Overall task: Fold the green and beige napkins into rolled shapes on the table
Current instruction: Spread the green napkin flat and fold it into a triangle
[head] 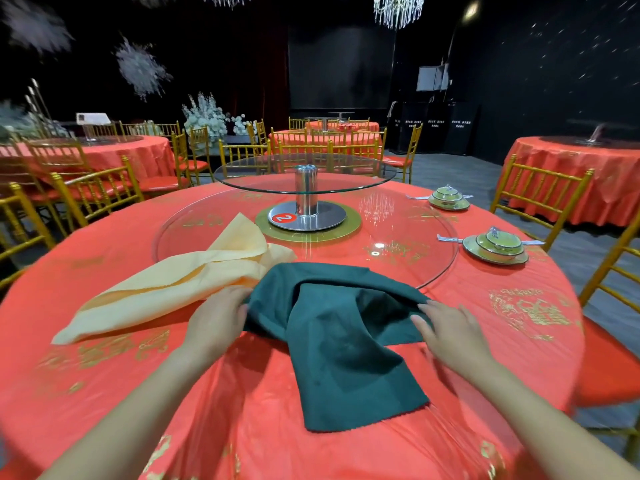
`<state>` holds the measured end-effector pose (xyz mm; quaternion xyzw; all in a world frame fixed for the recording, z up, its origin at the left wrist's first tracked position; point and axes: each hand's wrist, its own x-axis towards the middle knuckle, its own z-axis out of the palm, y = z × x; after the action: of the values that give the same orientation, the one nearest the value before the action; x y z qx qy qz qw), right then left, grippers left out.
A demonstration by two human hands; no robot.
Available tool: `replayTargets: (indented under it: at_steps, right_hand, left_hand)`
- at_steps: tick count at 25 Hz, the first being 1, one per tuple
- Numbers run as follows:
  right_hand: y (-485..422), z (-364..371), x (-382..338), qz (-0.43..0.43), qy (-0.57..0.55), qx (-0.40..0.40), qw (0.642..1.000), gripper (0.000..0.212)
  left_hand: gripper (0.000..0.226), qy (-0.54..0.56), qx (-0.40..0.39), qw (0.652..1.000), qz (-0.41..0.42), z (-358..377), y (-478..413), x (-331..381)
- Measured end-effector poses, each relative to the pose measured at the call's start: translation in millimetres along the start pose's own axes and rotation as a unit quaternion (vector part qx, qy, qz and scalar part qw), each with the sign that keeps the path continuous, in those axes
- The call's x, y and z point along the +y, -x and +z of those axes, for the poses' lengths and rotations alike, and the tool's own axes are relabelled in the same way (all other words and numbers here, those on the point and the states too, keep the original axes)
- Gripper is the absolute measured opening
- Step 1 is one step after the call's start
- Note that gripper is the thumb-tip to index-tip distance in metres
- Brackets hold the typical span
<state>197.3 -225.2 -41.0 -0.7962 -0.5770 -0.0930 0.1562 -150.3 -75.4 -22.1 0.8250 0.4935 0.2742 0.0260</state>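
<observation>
left grip (221, 317) pinches the left edge of the green napkin (346, 341), fingers curled onto the cloth right beside the beige napkin (166, 289). right grip (446, 330) is spread, fingers straight, flat on the green's right side, holding nothing

green napkin: middle of the worktop (104, 382) near edge, bunched and creased, far edge lapping the rim of the glass turntable (408, 244), one tail pointing at the near edge. beige napkin: touching it on the left, loosely crumpled, far corner up on the turntable glass, other end toward the left edge

step, my read: spreading the green flat. nothing folded or rolled yet, so the task is at the start; beige not shaped either

next move needs: sides pulled apart to take out the centre ridge, corners squared, cloth off the turntable rim so it lies on one level. red cover (242, 427) looks slick, may drag along

writing: white "2" on a red disc (284, 218) at the turntable base, upside down from here. gold characters on the red cover, too blurred to read
</observation>
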Motion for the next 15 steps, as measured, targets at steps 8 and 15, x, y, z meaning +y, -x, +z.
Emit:
replayTargets:
  at_steps: [8, 15]
  right_hand:
    - [115, 20, -43, -0.237, 0.002, -0.09, 0.967, 0.057]
    - [144, 2, -6, -0.213, 0.0, -0.096, 0.972, 0.05]
  left_hand:
    - [0.057, -0.095, -0.178, 0.977, 0.063, 27, 19, 33]
    - [0.053, -0.079, -0.264, 0.961, -0.032, 37, -15, 42]
